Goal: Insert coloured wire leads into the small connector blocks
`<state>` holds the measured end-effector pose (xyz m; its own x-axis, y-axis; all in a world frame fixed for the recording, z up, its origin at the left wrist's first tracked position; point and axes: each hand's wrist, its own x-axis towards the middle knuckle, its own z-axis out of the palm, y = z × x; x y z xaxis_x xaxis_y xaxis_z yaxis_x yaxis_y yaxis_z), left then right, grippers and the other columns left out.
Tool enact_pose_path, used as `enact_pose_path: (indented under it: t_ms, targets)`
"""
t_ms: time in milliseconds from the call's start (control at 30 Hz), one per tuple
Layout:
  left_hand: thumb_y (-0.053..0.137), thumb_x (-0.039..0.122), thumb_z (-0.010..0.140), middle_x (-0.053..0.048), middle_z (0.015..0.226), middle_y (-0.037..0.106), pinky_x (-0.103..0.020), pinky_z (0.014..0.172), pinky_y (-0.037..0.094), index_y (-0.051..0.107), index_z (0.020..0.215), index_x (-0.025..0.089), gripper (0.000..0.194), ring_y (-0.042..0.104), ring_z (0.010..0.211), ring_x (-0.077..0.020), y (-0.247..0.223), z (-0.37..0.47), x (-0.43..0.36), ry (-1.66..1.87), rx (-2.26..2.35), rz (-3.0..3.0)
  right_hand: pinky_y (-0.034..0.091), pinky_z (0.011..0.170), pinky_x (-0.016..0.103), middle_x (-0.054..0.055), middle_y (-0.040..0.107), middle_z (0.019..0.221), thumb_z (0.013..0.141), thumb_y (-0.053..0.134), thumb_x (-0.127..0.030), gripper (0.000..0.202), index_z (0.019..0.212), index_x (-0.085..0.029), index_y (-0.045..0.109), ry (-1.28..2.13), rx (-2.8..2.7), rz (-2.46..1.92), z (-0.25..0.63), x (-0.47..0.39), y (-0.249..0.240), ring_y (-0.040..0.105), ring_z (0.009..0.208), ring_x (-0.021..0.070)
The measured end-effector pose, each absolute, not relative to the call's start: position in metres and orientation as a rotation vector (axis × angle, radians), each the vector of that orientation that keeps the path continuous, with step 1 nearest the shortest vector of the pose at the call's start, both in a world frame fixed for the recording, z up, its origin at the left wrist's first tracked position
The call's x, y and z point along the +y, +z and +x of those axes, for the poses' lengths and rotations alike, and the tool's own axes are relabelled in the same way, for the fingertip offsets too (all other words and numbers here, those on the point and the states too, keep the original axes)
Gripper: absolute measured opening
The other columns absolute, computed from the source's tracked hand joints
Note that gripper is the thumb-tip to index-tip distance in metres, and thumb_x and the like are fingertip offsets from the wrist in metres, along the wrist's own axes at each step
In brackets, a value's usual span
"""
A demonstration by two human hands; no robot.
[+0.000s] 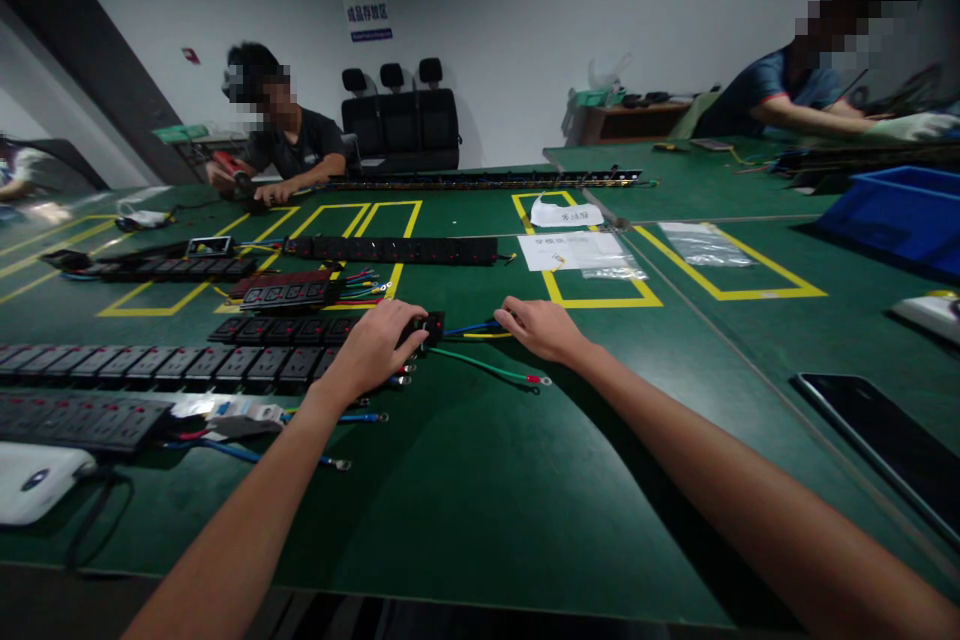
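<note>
My left hand (379,345) is closed round the right end of a black socket strip (281,330) that lies on the green table. Out of this end run a blue wire (471,328), a yellow wire (484,336) and a green wire (480,363). With its fingers pinched, my right hand (544,328) holds the far end of the blue wire; whether the yellow one is also between the fingers is hidden. The green wire lies loose and ends in a red-sleeved ring terminal (538,380).
Nearer me lie a long socket strip (150,365) and another strip (82,420) with wires. Further off are a shorter strip (285,292), papers (566,252), a plastic bag (705,245) and a blue bin (900,220). A phone (877,440) lies right. Two people work across the table.
</note>
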<state>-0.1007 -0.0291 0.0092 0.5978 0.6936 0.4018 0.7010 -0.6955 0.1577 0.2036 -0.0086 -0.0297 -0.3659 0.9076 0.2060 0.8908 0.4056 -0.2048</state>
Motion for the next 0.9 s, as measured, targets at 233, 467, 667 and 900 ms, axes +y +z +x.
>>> enact_pose_path:
  t_ms: [233, 467, 667, 900]
  targets:
    - [0.059, 0.033, 0.100, -0.010, 0.114, 0.067, -0.046, 0.097, 0.052, 0.068, 0.109, 0.021, 0.018, 0.063, 0.109, -0.0260, 0.0095, -0.1036, -0.0286, -0.769, -1.152, -2.843, 0.022, 0.060, 0.029, 0.005, 0.071, 0.084, 0.108, 0.033, -0.049, 0.041, 0.094, -0.022, 0.060, 0.079, -2.378, -1.559, 0.2036, -0.0090, -0.0295, 0.062, 0.071, 0.0186]
    - [0.067, 0.031, 0.094, -0.011, 0.119, 0.069, -0.048, 0.098, 0.053, 0.064, 0.115, 0.020, 0.023, 0.065, 0.112, -0.0279, 0.0110, -0.1038, -0.0298, -0.744, -1.174, -2.900, 0.024, 0.061, 0.029, 0.005, 0.071, 0.085, 0.108, 0.032, -0.049, 0.041, 0.095, -0.022, 0.061, 0.111, -2.378, -1.570, 0.2036, -0.0098, -0.0276, 0.062, 0.072, 0.0193]
    - [0.068, 0.028, 0.095, -0.010, 0.118, 0.070, -0.045, 0.097, 0.053, 0.064, 0.114, 0.020, 0.021, 0.067, 0.111, -0.0266, 0.0098, -0.1046, -0.0261, -0.731, -1.225, -2.903, 0.024, 0.062, 0.029, 0.005, 0.071, 0.086, 0.108, 0.031, -0.050, 0.042, 0.097, -0.022, 0.061, 0.116, -2.379, -1.578, 0.2037, -0.0092, -0.0281, 0.062, 0.073, 0.0194]
    - [0.069, 0.026, 0.095, -0.010, 0.118, 0.071, -0.045, 0.097, 0.053, 0.065, 0.111, 0.019, 0.019, 0.066, 0.111, -0.0264, 0.0053, -0.1057, -0.0225, -0.757, -1.191, -2.911, 0.024, 0.061, 0.029, 0.005, 0.071, 0.084, 0.108, 0.031, -0.050, 0.042, 0.095, -0.022, 0.060, 0.102, -2.383, -1.560, 0.2043, -0.0078, -0.0307, 0.061, 0.071, 0.0191]
